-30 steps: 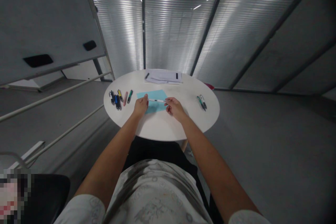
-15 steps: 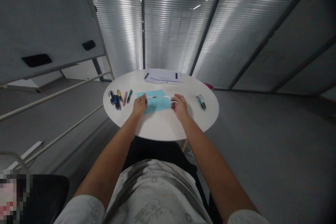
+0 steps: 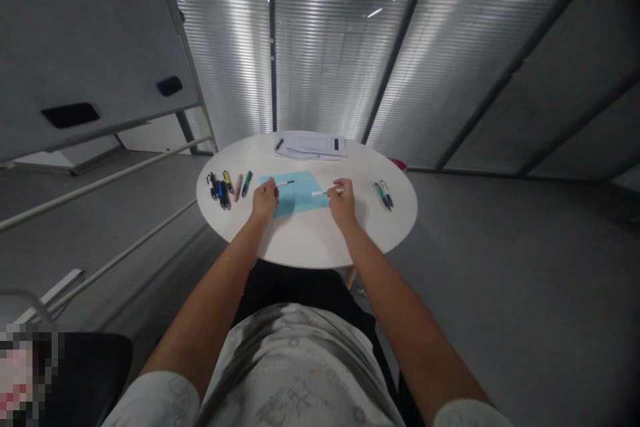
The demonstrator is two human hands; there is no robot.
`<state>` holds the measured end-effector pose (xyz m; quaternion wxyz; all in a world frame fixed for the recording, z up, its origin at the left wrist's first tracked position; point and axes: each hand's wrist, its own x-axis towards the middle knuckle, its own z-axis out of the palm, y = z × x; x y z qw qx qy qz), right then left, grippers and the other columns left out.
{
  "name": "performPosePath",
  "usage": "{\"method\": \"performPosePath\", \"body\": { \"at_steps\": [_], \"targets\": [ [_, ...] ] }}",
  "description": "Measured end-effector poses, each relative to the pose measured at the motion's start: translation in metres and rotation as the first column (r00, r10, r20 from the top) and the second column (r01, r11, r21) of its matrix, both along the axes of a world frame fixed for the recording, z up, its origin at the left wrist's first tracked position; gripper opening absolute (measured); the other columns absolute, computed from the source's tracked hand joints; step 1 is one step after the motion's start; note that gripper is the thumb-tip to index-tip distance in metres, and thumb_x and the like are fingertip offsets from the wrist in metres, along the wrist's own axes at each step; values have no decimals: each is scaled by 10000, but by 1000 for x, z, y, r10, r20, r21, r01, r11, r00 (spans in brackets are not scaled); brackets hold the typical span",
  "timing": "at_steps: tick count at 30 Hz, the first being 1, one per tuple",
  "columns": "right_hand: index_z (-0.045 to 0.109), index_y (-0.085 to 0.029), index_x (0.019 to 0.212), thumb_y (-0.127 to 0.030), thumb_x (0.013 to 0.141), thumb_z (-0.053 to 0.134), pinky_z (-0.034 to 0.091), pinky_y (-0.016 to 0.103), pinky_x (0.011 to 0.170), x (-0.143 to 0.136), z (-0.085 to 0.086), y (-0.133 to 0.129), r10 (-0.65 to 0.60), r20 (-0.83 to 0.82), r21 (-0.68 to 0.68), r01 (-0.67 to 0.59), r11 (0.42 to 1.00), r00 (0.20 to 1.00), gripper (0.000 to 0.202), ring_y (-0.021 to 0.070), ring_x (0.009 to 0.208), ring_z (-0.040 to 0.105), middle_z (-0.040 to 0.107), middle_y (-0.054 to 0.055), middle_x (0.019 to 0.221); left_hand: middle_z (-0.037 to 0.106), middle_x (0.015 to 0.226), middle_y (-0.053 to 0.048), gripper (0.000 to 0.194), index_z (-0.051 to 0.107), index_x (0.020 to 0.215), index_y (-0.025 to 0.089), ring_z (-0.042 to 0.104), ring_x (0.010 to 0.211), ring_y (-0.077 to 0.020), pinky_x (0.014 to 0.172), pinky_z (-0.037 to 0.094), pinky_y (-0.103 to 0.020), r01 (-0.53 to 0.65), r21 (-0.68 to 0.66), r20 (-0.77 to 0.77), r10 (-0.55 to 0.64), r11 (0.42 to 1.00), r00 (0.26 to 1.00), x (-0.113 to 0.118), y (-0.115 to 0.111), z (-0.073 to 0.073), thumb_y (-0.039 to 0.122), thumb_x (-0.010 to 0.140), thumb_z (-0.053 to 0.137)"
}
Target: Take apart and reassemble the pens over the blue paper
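Over the left part of a light blue sheet [image 3: 300, 197], my left hand [image 3: 265, 200] is closed on a thin white pen piece [image 3: 285, 183] with a dark tip pointing right. My right hand [image 3: 343, 201] pinches a short white piece [image 3: 319, 194], perhaps a pen cap or barrel, above the sheet's right edge. A gap separates the two pieces. The blue sheet lies flat on the round white table [image 3: 310, 243].
Left on the table lie several dark and blue pens [image 3: 221, 192], a yellow marker [image 3: 228, 181], a pink one [image 3: 238, 188] and a green one [image 3: 247, 184]. Two markers [image 3: 383, 194] lie at right. Papers [image 3: 310, 145] sit at the back. A whiteboard [image 3: 100, 33] stands left.
The two white pieces, earlier nearly in line, are now farther apart and at different angles. My right hand's fingers have closed more around its piece; my left hand has shifted slightly left.
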<state>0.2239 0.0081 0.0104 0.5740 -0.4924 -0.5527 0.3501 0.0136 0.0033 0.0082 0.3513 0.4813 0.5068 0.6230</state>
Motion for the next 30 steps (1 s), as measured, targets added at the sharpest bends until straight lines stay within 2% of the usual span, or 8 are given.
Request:
{"method": "performPosePath", "body": {
  "at_steps": [1,3,5,11,19,23,27,30],
  "targets": [
    [453,-268,967,-264,694,524,364,229,541,-1,-1,-2,-96,78,85,89,992,992,281,142,618,502,516,-37,741,392,436,40,471,439,596,197,384,377,-89,395,277,-228,-3,-4,1,3,1000,1000,0,0,0,539,915,383],
    [477,-267,951,-246,697,537,369,244,579,-5,-2,-6,-143,221,158,109,981,965,262,156,633,507,519,-36,719,392,439,41,467,445,600,195,384,378,-90,395,282,-228,-3,-12,6,3,1000,1000,1,0,1,535,915,384],
    [488,-269,951,-242,706,548,357,249,587,-8,-4,-8,-139,301,173,89,981,943,254,159,602,496,512,-47,678,397,446,42,463,444,603,196,385,381,-89,394,284,-228,1,-23,16,0,1000,1000,1,-1,1,535,912,387],
    [488,-273,979,-259,746,541,339,247,579,-9,-4,-8,-140,424,165,75,983,895,239,160,565,495,494,-59,633,409,468,42,449,455,616,192,387,383,-85,387,285,-226,18,-28,11,-17,999,1000,2,1,-1,525,912,399],
    [534,-259,897,-326,855,484,394,249,626,-8,-5,-7,-120,525,125,63,990,843,95,157,646,545,600,-23,711,409,456,41,457,462,613,188,378,374,-84,389,275,-226,33,-25,11,-32,999,999,1,3,-3,534,907,407],
    [543,-241,929,-310,869,469,407,260,683,-7,-8,-2,-202,548,187,117,975,812,118,156,718,567,627,-6,820,416,455,36,473,465,605,191,384,378,-91,385,273,-231,28,-32,25,-28,999,999,1,6,-6,559,896,412],
    [530,-220,981,-241,831,500,408,278,734,-5,-11,0,-296,637,207,212,955,712,155,180,849,566,614,38,965,407,450,37,475,463,592,192,385,380,-91,387,279,-232,38,-11,8,-38,999,999,0,6,-7,558,893,416],
    [551,-209,926,-169,795,507,404,287,755,-5,-12,-1,-278,734,188,208,960,619,144,188,863,554,599,62,980,413,455,39,452,461,595,193,383,377,-88,387,276,-230,45,-14,15,-45,999,999,0,6,-6,538,886,434]
  ]
}}
